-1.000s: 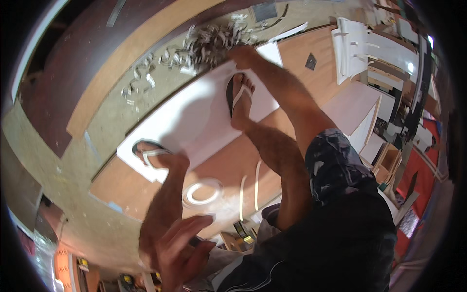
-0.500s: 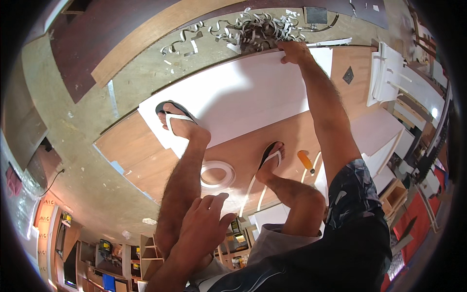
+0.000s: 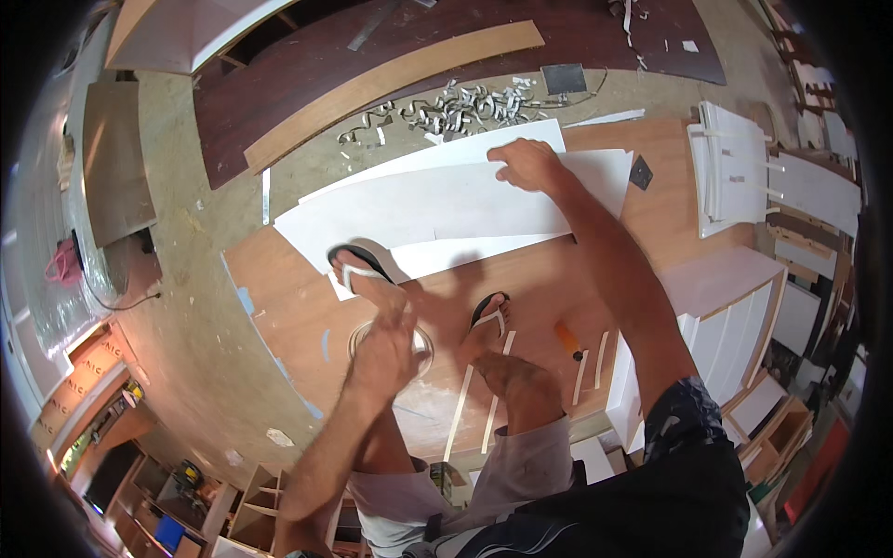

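Upper centre of the frame: my right hand [image 3: 532,166] closes over the far edge of a white panel [image 3: 437,200], which now sits skewed across a second white sheet [image 3: 530,139]. Half a second ago the two read as a single white rectangle with my fingers at its upper right edge; now the lower one shows as a strip above and another below. I take that to mean the top piece lies loose and that shifting it is the step in hand, only partly done.

At lower centre, my left hand [image 3: 383,358] hangs in front of a white coil [image 3: 427,337], slightly blurred, its fingers loosely parted with nothing visible in them; whether they brush the coil I cannot tell. It sits higher in the frame than half a second ago.

My left foot [image 3: 367,279] is at the white stack's lower left corner, though exactly which layer it presses is hidden. My right foot [image 3: 488,325], on the white surface a second ago, stands on the brown board [image 3: 307,298] near an orange tool [image 3: 567,339] at right of centre. Curled strips [image 3: 474,107] lie heaped beyond the stack at the top, as in the earlier views.
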`<action>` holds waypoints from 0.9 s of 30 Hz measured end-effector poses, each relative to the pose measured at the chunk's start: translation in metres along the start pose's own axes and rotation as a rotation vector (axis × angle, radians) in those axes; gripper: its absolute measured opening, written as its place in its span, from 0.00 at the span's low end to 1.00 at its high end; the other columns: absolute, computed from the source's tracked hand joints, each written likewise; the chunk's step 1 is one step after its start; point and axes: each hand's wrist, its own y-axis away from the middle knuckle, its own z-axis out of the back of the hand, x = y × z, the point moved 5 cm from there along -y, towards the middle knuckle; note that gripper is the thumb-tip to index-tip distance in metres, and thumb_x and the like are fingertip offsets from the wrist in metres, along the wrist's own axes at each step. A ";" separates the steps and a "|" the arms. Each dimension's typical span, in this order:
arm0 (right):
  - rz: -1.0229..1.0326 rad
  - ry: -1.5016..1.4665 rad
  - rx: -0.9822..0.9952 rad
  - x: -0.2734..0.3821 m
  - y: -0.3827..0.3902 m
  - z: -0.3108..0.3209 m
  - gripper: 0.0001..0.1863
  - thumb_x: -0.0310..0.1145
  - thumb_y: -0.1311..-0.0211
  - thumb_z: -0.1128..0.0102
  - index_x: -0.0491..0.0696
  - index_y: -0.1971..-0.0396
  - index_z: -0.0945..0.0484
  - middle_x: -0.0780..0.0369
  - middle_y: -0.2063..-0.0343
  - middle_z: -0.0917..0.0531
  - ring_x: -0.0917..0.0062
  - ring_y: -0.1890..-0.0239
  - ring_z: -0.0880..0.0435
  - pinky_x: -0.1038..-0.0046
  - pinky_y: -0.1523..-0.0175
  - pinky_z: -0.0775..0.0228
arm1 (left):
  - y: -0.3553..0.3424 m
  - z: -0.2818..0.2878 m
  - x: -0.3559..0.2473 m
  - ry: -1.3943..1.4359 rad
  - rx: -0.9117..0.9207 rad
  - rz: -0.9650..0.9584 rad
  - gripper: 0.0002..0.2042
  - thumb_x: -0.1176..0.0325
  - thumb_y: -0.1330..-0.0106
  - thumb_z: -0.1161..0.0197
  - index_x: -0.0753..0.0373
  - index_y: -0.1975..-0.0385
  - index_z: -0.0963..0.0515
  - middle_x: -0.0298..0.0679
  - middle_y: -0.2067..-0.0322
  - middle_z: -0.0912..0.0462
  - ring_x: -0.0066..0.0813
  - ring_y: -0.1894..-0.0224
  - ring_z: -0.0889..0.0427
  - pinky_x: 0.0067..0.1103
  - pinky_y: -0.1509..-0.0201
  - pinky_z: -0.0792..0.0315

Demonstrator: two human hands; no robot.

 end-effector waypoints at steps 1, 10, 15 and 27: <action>0.082 0.005 -0.100 0.014 0.029 0.018 0.17 0.37 0.37 0.28 0.56 0.48 0.13 0.59 0.57 0.10 0.57 0.49 0.12 0.54 0.46 0.20 | -0.019 0.014 0.007 -0.152 0.010 0.011 0.46 0.60 0.40 0.20 0.63 0.22 0.37 0.59 0.29 0.30 0.59 0.27 0.31 0.39 0.24 0.31; 0.314 0.161 -0.688 0.052 0.149 0.084 0.16 0.22 0.42 0.37 0.52 0.56 0.10 0.66 0.56 0.10 0.68 0.53 0.13 0.63 0.50 0.17 | -0.062 0.127 0.093 -0.520 -0.611 -0.062 0.34 0.63 0.38 0.23 0.48 0.29 0.26 0.36 0.38 0.19 0.39 0.34 0.22 0.40 0.28 0.34; 0.431 0.205 -0.942 0.027 0.121 0.019 0.26 0.19 0.40 0.40 0.55 0.43 0.11 0.67 0.39 0.14 0.69 0.32 0.20 0.60 0.25 0.28 | -0.092 0.061 0.129 -0.708 -0.661 -0.170 0.14 0.69 0.31 0.37 0.51 0.47 0.19 0.35 0.55 0.19 0.36 0.53 0.20 0.35 0.51 0.28; 0.250 -0.088 -0.840 -0.207 -0.021 -0.237 0.23 0.28 0.25 0.42 0.53 0.32 0.20 0.54 0.34 0.18 0.59 0.27 0.25 0.57 0.21 0.36 | -0.231 -0.208 0.214 -0.258 -0.639 -0.162 0.38 0.45 0.29 0.33 0.54 0.23 0.32 0.53 0.23 0.36 0.56 0.22 0.37 0.55 0.22 0.46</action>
